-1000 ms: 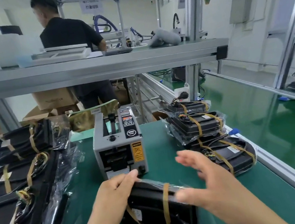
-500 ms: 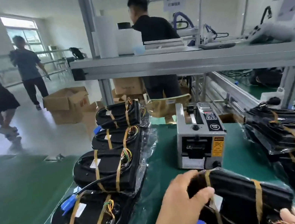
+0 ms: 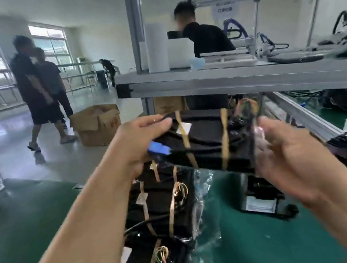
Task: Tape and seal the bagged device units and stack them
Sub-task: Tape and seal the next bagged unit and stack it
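The left hand (image 3: 144, 141) grips the near-left end of a bagged device unit (image 3: 206, 139), thumb on top and fingers curled underneath, just above the unit's blue cable plug (image 3: 158, 149). The right hand (image 3: 288, 157) is against the opposite end, through the loose clear plastic. Blur hides whether its fingers wrap round or only press flat, so I cannot tell.

Held between the two hands, the unit hangs in the air, roughly level. Carrying it by both ends seems meant to keep the slack bag and cable from sagging. Two tan tape bands (image 3: 224, 136) cross it, so it looks sealed.

Directly below the left hand lies the row of taped units (image 3: 168, 201), probably where this one goes. Under the right hand sits the tape dispenser (image 3: 263, 196) on the green mat (image 3: 246, 246).
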Demonstrator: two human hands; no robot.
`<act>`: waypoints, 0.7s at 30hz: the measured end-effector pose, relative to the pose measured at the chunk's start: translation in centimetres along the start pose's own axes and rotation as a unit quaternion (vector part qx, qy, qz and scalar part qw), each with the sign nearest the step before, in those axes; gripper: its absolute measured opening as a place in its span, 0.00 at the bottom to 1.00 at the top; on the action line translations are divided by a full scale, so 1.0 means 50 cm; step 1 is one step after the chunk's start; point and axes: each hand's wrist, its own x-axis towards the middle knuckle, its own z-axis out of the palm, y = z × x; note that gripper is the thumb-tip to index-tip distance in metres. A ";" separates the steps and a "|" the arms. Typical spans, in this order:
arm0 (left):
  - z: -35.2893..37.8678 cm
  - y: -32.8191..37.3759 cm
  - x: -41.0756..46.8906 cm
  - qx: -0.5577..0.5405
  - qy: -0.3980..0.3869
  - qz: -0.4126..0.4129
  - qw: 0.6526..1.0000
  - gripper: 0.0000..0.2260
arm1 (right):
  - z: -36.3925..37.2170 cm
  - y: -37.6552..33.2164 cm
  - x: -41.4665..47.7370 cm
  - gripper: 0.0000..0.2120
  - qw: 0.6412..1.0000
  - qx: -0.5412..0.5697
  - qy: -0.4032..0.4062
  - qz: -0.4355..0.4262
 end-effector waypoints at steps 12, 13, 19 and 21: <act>-0.125 -0.141 0.204 0.014 0.081 -0.194 0.977 0.03 | 0.032 0.185 0.276 0.29 0.973 -0.152 0.144 0.099; -0.129 -0.147 0.210 0.025 0.081 -0.193 0.978 0.06 | 0.029 0.199 0.278 0.29 0.968 -0.176 0.150 0.098; -0.144 -0.166 0.220 0.148 0.069 -0.137 0.977 0.10 | 0.021 0.256 0.262 0.25 0.941 -0.259 0.204 0.077; -0.143 -0.178 0.222 0.167 0.086 -0.117 0.975 0.10 | 0.022 0.266 0.256 0.24 0.935 -0.280 0.208 0.068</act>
